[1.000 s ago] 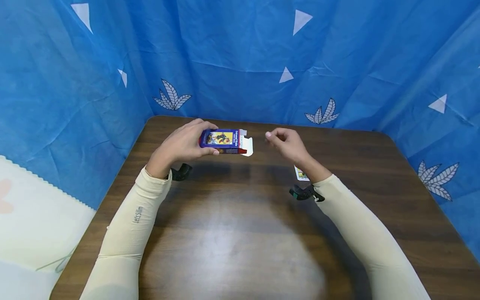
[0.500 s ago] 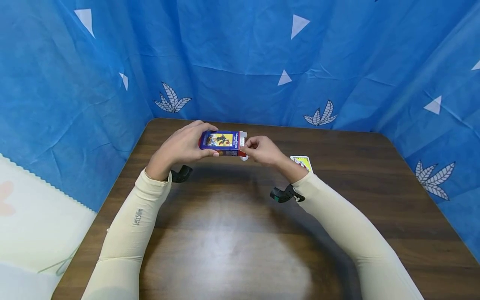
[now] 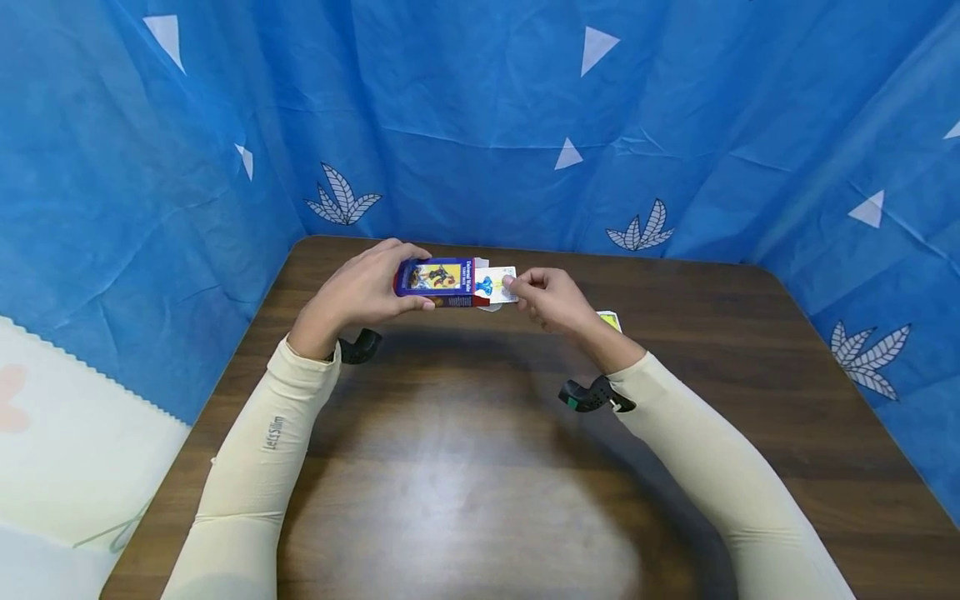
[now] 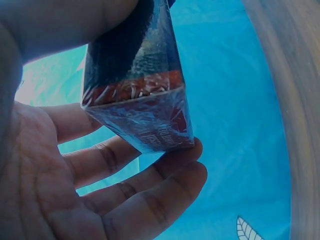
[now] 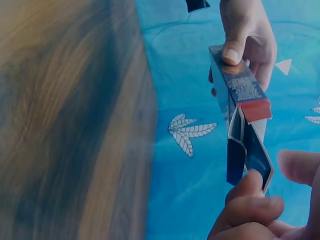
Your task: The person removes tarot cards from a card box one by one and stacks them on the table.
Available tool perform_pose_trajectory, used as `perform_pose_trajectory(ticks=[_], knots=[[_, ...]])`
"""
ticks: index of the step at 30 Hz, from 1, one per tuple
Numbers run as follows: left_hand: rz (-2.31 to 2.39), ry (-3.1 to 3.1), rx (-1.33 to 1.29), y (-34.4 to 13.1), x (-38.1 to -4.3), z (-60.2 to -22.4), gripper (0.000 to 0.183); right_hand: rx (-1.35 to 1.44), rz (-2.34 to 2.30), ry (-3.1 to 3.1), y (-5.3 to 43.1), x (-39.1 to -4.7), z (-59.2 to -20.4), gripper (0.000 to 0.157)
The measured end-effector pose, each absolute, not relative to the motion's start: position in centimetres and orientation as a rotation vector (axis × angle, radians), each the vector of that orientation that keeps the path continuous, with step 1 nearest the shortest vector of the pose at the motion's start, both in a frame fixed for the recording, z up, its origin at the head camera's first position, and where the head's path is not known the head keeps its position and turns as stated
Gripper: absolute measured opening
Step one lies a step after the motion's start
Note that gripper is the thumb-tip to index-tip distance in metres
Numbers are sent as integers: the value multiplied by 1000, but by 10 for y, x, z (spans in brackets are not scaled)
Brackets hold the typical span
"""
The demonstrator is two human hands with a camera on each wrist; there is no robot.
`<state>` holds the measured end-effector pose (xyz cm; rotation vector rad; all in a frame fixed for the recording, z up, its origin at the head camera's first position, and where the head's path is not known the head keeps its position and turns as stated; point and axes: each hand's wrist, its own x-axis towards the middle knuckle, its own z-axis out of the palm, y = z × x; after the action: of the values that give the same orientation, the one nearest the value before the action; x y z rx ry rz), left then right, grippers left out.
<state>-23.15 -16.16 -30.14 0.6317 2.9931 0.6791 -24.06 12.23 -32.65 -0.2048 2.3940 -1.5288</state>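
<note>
My left hand [image 3: 367,287] grips a blue tarot card box [image 3: 438,279] above the far part of the table, thumb along the near side. The box's end flaps are open toward the right. A white card [image 3: 491,285] with a blue and yellow picture sticks partway out of that end. My right hand [image 3: 558,302] pinches the card's outer edge, its thumb on top. In the left wrist view, the box's closed end [image 4: 145,125] rests against the fingers. The right wrist view shows the open end with dark flaps [image 5: 237,160] near my right fingertips.
A yellow-faced card [image 3: 611,320] lies on the brown wooden table [image 3: 450,483], mostly hidden behind my right wrist. Blue curtain [image 3: 480,125] hangs behind and beside the table. A white cloth [image 3: 67,442] is at the left.
My right hand moved left to the box's open end, then back right with a card partly drawn out. The left hand and box stay nearly still.
</note>
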Motion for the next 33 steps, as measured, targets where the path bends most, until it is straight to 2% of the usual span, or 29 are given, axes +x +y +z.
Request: perform_pose_trajectory(ticks=[7, 16, 24, 33], knots=[[682, 2995, 641, -163, -231, -302, 74, -213, -1739, 2327, 136, -238, -325, 28], [674, 2997, 639, -163, -231, -299, 73, -285, -2010, 2558, 188, -253, -321, 36], [662, 2993, 630, -164, -231, -298, 74, -168, -1656, 2998, 237, -279, -336, 33], [656, 2981, 618, -164, -230, -298, 76, -22, -1073, 3028, 278, -297, -377, 29]])
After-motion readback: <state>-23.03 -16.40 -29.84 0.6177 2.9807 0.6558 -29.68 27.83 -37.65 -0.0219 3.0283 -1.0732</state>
